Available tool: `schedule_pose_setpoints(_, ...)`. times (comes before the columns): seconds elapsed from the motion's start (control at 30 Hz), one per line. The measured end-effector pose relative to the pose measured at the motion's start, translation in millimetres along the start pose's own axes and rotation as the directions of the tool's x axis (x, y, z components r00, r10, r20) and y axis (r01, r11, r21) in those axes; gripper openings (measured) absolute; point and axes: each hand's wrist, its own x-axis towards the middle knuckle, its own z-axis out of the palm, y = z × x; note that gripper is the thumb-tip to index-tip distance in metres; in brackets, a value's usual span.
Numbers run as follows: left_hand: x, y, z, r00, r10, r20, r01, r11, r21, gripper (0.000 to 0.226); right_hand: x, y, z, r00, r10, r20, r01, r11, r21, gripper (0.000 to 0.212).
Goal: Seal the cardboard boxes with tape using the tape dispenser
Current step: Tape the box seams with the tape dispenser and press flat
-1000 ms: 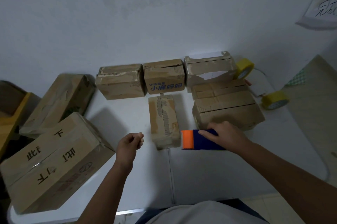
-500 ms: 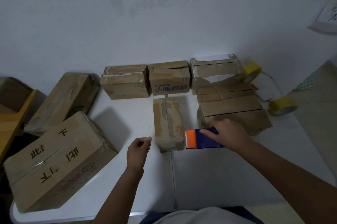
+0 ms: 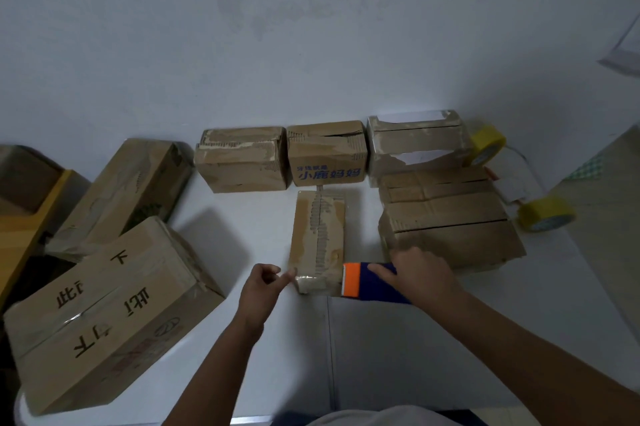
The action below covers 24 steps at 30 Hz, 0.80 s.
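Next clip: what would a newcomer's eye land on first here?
The orange-and-blue tape dispenser, gripped by the right hand at the near end of the small upright box mid-table. The left hand pinches that box's near left corner. Two yellow tape rolls sit far right.

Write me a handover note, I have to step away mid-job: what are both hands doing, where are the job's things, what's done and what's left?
Right hand: gripping the blue-and-orange tape dispenser at the near right corner of the small centre box.
Left hand: loosely curled, fingers pinching what looks like the tape end at that box's near left corner.
Things: other boxes sit along the wall and at the left; two yellow tape rolls at the right.
Done: the centre box's top seam looks taped lengthwise.
Left: finish the strip across its near end; the box to its right shows an open seam.
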Motion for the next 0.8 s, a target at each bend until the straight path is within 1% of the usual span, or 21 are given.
schedule_pose_setpoints(0.17, 28, 9, -31, 0.995, 0.026, 0.098, -0.04, 0.989, 0.14, 0.036, -15, -19, 21, 1.0, 0.014, -0.013, -0.012, 0.994, 0.11, 0.056)
schedule_pose_setpoints(0.33, 31, 12, -31, 0.975, 0.068, 0.212, -0.106, 0.979, 0.175, 0.037, -13, -8, 29, 0.998, 0.053, 0.02, -0.056, 0.986, 0.158, 0.057)
schedule_pose_setpoints(0.47, 29, 14, -29, 0.972, 0.104, 0.212, -0.144, 0.972, 0.186, 0.031, -13, -9, 40, 0.997, 0.074, 0.021, -0.076, 0.974, 0.214, 0.057)
schedule_pose_setpoints(0.57, 29, 15, -35, 0.968, 0.154, 0.198, -0.198, 0.953, 0.229, 0.013, -13, -9, 44, 0.997, 0.082, 0.017, -0.083, 0.969, 0.234, 0.055)
schedule_pose_setpoints(0.67, 37, 20, -45, 0.96, 0.197, 0.197, -0.245, 0.935, 0.257, 0.029, -14, -10, 42, 0.996, 0.083, 0.022, -0.086, 0.961, 0.263, 0.054)
schedule_pose_setpoints(0.77, 47, 26, -47, 0.946, 0.183, 0.269, -0.28, 0.879, 0.385, 0.031, -15, -10, 41, 0.996, 0.087, 0.025, -0.09, 0.96, 0.264, 0.053)
schedule_pose_setpoints(0.8, 51, 27, -47, 0.94, 0.166, 0.297, -0.295, 0.835, 0.465, 0.03, -15, -10, 41, 0.996, 0.09, 0.023, -0.093, 0.961, 0.259, 0.053)
